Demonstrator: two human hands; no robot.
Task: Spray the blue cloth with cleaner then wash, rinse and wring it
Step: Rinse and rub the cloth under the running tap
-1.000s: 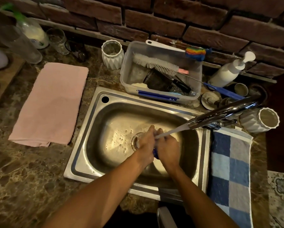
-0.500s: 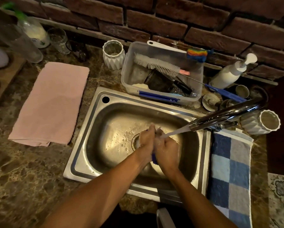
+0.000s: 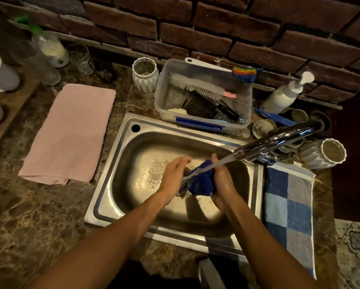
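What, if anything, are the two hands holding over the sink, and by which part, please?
The right hand cups the bunched blue cloth along its right side, under the tap's stream. The left hand is open beside it, gripping nothing.

Dark blue cloth, wet and bunched up, over the middle of the sink, under running water, between two hands
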